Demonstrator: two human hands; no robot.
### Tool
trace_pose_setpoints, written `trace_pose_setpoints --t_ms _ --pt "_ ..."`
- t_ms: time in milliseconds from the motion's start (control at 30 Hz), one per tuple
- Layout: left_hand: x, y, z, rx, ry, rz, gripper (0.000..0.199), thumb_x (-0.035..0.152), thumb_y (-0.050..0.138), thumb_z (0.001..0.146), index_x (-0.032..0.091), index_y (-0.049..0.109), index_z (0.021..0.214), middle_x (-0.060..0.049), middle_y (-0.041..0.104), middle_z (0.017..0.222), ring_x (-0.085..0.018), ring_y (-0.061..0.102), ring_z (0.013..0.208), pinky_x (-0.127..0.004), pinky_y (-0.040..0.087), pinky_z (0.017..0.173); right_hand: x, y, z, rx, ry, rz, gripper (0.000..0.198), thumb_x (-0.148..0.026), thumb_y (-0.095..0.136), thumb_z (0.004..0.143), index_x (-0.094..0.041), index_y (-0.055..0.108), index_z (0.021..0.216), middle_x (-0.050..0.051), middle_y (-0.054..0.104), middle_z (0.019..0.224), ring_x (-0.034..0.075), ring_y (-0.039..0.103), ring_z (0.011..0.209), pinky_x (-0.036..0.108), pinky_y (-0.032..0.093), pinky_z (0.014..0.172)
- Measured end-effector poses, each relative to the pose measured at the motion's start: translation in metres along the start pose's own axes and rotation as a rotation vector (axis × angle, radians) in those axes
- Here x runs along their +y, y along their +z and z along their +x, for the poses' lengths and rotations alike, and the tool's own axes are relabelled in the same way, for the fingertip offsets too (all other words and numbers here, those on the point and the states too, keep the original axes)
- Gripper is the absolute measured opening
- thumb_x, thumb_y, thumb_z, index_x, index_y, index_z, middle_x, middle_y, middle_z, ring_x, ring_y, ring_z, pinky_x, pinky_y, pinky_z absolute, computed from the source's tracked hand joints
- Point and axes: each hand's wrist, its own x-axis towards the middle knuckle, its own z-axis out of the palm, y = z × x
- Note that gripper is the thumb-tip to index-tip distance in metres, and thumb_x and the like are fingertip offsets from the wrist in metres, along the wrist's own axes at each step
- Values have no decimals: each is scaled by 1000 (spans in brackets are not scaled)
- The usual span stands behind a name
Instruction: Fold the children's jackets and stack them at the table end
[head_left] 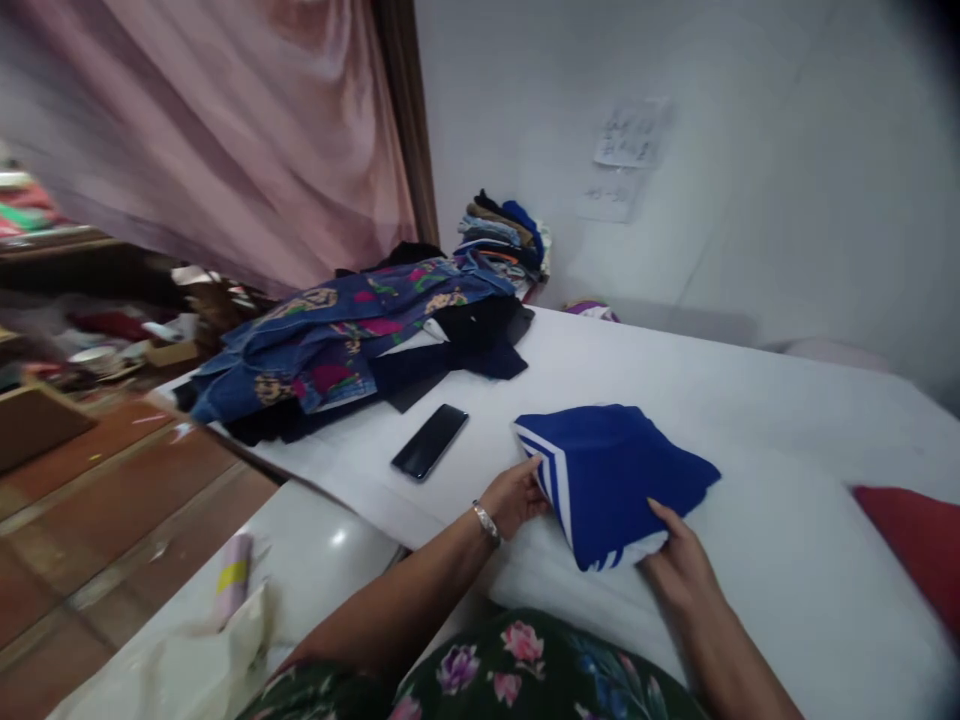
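Observation:
A blue folded garment [622,470] with white stripes along its left side is held just above the white table [757,580]. My left hand [517,497], with a bracelet at the wrist, pinches its striped left edge. At the lower right edge, my right hand [679,555] grips the cloth with the thumb on top and the fingers underneath. Part of a pale underside shows near the right fingers. To the left of the garment lies a dark smartphone [430,442], flat on the table.
A patterned denim garment [337,330] lies over dark clothes at the table's left. Folded clothes [501,240] are stacked by the wall. Red cloth [911,535] lies at the right. A pink curtain [300,130] hangs at the left, above a tiled floor [97,530].

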Motion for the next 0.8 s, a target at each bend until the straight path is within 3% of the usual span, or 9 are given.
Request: trace_pose_setpoints --t_ms 133,333,500,800 --pt "-1 11 8 3 108 95 27 34 65 82 13 65 99 -6 71 81 -16 65 72 -24 48 64 1 0 -2 -76 -42 -12 21 -20 71 65 -15 69 85 7 75 83 26 70 88 39 57 83" --pt "1 24 8 24 130 73 49 23 71 74 15 57 120 -10 73 98 -24 70 85 -32 55 72 2 5 -5 -128 -81 26 24 -21 73 69 -15 68 91 6 75 86 24 71 85 37 57 81" --pt "3 26 7 45 108 98 50 18 68 77 16 54 124 -10 73 98 -25 71 84 -37 57 76 2 12 -2 -155 -77 117 30 -24 72 74 -12 66 101 8 75 88 23 71 85 34 57 79" --pt "3 23 6 91 97 155 49 11 66 77 16 54 123 -10 73 95 -26 71 84 -39 58 74 8 9 4 -128 -180 89 23 -10 69 61 -17 67 83 3 74 73 20 70 67 32 58 69"
